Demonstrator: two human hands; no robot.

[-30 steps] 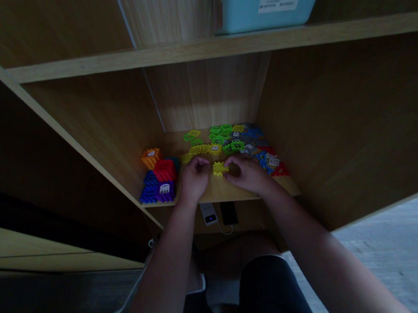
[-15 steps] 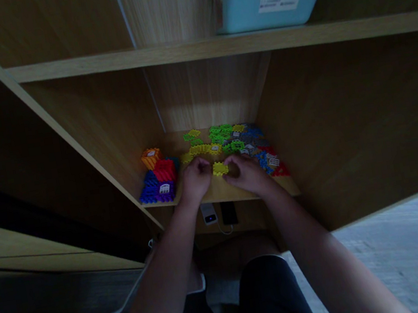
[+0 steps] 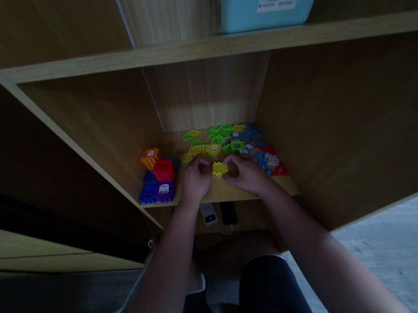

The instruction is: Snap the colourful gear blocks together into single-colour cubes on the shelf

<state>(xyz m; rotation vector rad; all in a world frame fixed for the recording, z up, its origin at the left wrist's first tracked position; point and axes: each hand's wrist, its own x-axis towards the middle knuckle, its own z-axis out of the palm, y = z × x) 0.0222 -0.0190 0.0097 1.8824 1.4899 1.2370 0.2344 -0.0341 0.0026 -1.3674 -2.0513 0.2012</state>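
A yellow notched interlocking plastic tile is between my two hands, just above or on the front of the shelf board; I cannot tell which. My left hand has its fingers curled and pinched at the tile's left edge. At the right edge, the thumb and forefinger of my right hand close in a ring shape against it. Behind them lies a row of joined yellow tiles, one bearing a white window piece. Green tiles lie farther back.
To the left stand built cubes: an orange cube, a red cube and a purple cube. Blue, grey and red tiles pile up at the right. Overhead, a light-blue bin sits on the upper shelf. A white power bank lies below.
Hardly anything differs: both hands stay at the yellow tile in almost the same pose. The whole view has shifted very slightly.
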